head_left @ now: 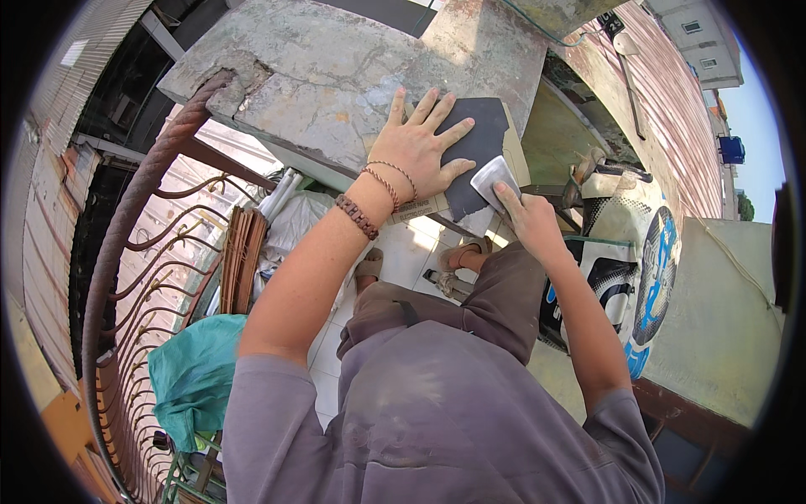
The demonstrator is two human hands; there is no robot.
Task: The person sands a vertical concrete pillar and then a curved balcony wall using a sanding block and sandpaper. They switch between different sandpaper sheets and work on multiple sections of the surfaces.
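My left hand (416,151) lies flat with its fingers spread, pressing on a dark sheet of sandpaper (480,122) with a ragged torn edge. Beneath that sheet, another sheet with a tan printed back (409,212) sticks out at the sides. Both rest on a worn concrete ledge (311,67). In my right hand (531,220) is a flat silver-grey blade-like piece (494,179), gripped with the thumb along its face. Its far end lies over the sandpaper's near right edge. My fingers hide the rest of it, so its exact kind is unclear.
A rusty curved railing (126,218) runs down the left side. Beside it are a bundle of brown wooden slats (241,260) and a teal cloth (197,378). To the right stands a white, black and blue sack (634,260). White floor tiles (407,252) show below the ledge.
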